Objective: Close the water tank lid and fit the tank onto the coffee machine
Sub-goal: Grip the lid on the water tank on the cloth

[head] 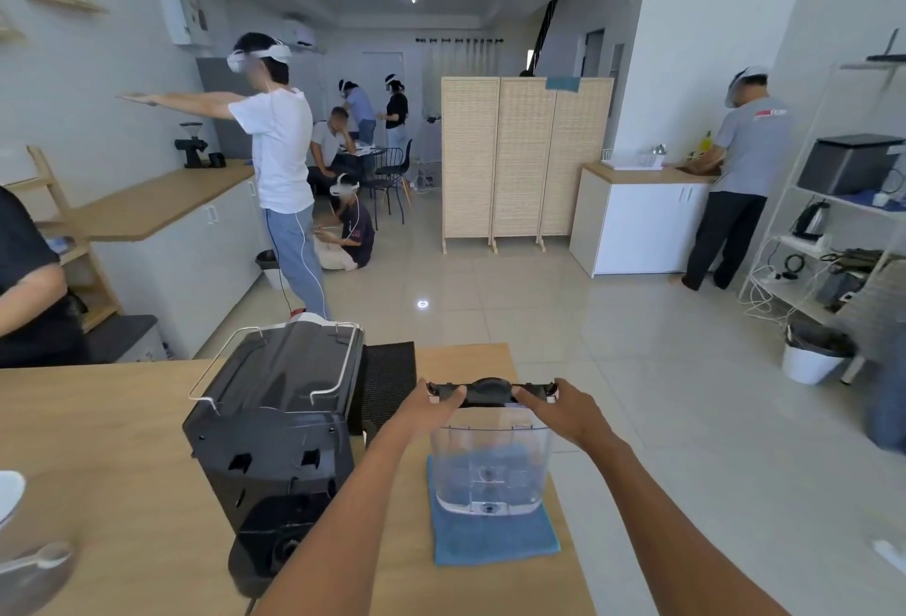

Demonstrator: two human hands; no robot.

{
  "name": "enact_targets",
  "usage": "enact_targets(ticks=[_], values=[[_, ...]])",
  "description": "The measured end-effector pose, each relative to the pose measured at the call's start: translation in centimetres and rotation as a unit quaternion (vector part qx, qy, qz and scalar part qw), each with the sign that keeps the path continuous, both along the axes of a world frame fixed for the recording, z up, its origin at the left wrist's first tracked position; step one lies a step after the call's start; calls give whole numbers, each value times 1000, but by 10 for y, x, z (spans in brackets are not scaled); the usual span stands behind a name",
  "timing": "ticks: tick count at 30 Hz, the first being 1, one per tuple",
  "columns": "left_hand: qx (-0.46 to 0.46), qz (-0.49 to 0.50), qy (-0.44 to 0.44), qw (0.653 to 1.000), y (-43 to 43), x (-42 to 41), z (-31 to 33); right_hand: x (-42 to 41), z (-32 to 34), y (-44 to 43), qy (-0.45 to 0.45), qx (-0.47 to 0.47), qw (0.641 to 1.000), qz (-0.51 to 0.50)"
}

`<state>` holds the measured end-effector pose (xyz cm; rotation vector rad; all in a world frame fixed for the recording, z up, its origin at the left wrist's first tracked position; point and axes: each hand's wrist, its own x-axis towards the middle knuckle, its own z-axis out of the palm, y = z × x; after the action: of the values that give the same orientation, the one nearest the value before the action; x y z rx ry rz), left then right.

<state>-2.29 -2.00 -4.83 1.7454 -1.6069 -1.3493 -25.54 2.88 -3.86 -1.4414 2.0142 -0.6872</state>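
A clear plastic water tank [490,463] stands upright on a blue cloth [495,539] near the right end of a wooden table [122,458]. Its black lid [490,392] stands raised at the tank's far rim. My left hand [431,402] grips the lid's left end and my right hand [554,407] grips its right end. The black coffee machine [279,424] stands just left of the tank, its back toward me, apart from the tank.
A black mesh mat [390,377] lies behind the machine. A white bowl [7,493] and a spoon [39,559] sit at the table's left edge. A person in black [29,287] stands at far left; several people work farther off. The table's right edge is close to the tank.
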Motion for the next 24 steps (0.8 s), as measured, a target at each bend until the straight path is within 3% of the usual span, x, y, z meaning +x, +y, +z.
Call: enact_targets(ticks=[12, 19, 24], values=[[14, 62, 94, 994, -1, -3, -10, -3, -16, -5, -111, 5, 994, -4], [-56, 102, 152, 982, -2, 2, -17, 3, -8, 2, -126, -34, 991, 6], [-151, 99, 131, 975, 3, 5, -18, 1, -9, 0, -110, -71, 991, 13]])
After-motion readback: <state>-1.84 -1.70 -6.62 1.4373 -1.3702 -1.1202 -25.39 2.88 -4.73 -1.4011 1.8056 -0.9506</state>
